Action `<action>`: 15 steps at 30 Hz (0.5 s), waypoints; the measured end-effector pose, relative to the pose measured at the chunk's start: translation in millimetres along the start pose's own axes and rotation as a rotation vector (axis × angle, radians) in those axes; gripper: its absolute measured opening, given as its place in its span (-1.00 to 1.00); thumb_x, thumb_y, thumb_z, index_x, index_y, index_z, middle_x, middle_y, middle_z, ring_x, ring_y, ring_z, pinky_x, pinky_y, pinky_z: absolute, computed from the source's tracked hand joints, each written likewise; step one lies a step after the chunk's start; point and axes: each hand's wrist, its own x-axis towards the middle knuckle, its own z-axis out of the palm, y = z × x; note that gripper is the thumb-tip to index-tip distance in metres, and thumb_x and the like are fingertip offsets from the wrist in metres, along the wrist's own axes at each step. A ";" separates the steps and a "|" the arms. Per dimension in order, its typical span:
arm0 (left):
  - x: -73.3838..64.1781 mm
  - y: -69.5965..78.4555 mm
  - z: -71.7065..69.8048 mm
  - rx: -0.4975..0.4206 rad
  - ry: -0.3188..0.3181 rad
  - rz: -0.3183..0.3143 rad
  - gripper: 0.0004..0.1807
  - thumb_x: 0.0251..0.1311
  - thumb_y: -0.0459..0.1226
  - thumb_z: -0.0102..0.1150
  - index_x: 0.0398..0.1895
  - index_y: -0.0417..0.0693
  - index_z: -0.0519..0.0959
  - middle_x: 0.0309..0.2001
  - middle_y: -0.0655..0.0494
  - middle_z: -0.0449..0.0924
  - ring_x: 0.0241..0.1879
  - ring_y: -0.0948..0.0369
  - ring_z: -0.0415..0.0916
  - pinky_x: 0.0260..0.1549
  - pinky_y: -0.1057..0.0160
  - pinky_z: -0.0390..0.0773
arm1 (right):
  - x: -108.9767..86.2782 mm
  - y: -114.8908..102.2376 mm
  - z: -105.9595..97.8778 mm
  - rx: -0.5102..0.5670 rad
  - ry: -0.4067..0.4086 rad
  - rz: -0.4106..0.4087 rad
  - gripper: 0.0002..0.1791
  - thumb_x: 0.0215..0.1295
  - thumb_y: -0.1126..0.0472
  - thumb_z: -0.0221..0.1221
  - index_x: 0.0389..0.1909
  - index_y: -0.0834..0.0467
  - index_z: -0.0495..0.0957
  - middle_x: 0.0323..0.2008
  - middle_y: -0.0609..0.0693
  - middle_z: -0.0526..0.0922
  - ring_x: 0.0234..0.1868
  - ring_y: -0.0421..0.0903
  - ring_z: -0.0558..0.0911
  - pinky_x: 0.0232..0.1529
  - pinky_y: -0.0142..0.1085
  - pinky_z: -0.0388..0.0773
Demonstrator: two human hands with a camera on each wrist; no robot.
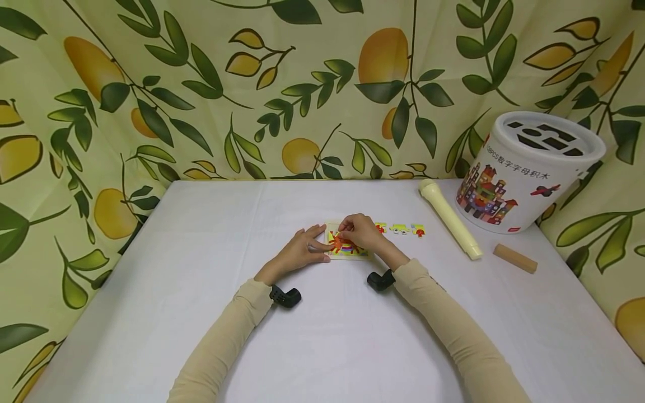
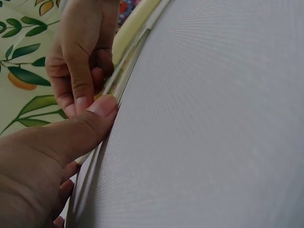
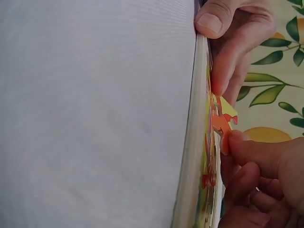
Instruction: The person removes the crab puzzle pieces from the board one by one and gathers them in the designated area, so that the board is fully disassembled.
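Note:
A small puzzle board (image 1: 347, 257) with a colourful picture lies on the table in the middle of the head view. My left hand (image 1: 303, 246) holds it at its left side. In the right wrist view the left thumb (image 3: 210, 23) sits at the near edge, and a finger reaches over the picture. My right hand (image 1: 364, 230) is above the board, pinching an orange-and-yellow puzzle piece (image 3: 223, 124) between thumb and fingertip. The piece stands tilted up from the board, close to the left finger. In the left wrist view the hands overlap and hide most of the board.
Several loose puzzle pieces (image 1: 400, 229) lie right of the board. Farther right are a pale yellow stick (image 1: 450, 218), a wooden block (image 1: 515, 258) and a big white bucket (image 1: 529, 173) with a slotted lid. A fruit-patterned curtain (image 1: 302, 112) borders the table.

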 end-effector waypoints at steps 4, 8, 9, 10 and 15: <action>-0.2 0.7 -0.3 -0.014 -0.001 -0.004 -0.59 -0.01 -0.10 0.31 -0.06 -0.01 0.62 0.38 -0.06 0.13 0.42 0.02 -0.05 0.35 -0.14 -0.18 | 1.0 2.8 -0.7 0.021 -0.011 -0.002 -0.91 0.21 0.27 0.17 -0.33 0.22 0.60 -0.43 0.03 0.58 -0.39 -0.14 0.46 -0.32 -0.41 0.39; 0.2 -0.3 0.5 -0.021 0.005 -0.002 -0.59 -0.03 -0.10 0.33 -0.08 -0.03 0.63 0.37 -0.06 0.14 0.42 0.03 -0.03 0.35 -0.13 -0.17 | 0.2 4.1 -5.5 0.068 0.006 0.026 -0.90 0.23 0.26 0.15 -0.31 0.21 0.59 -0.42 0.03 0.59 -0.39 -0.14 0.47 -0.33 -0.40 0.39; 0.3 -0.6 0.7 -0.021 0.008 0.000 -0.59 -0.04 -0.10 0.33 -0.08 -0.03 0.63 0.37 -0.06 0.15 0.42 0.03 -0.02 0.35 -0.12 -0.17 | -0.6 4.2 -8.0 0.080 0.012 0.037 -0.89 0.24 0.24 0.15 -0.30 0.21 0.58 -0.42 0.03 0.59 -0.39 -0.14 0.47 -0.34 -0.39 0.40; 0.6 -0.8 0.9 -0.021 0.008 0.001 -0.60 -0.04 -0.10 0.33 -0.09 -0.03 0.63 0.37 -0.06 0.15 0.41 0.03 -0.02 0.35 -0.12 -0.17 | -1.6 4.3 -11.3 0.093 0.019 0.049 -0.88 0.25 0.24 0.14 -0.29 0.21 0.58 -0.41 0.04 0.59 -0.38 -0.14 0.48 -0.34 -0.39 0.40; 1.3 -1.4 0.8 -0.020 0.008 -0.004 -0.60 -0.04 -0.11 0.34 -0.08 -0.02 0.63 0.38 -0.05 0.14 0.42 0.03 -0.03 0.36 -0.11 -0.18 | -10.2 9.7 -36.2 0.139 0.036 0.115 -0.83 0.27 0.24 0.12 -0.22 0.26 0.55 -0.34 0.07 0.58 -0.36 -0.12 0.46 -0.39 -0.40 0.39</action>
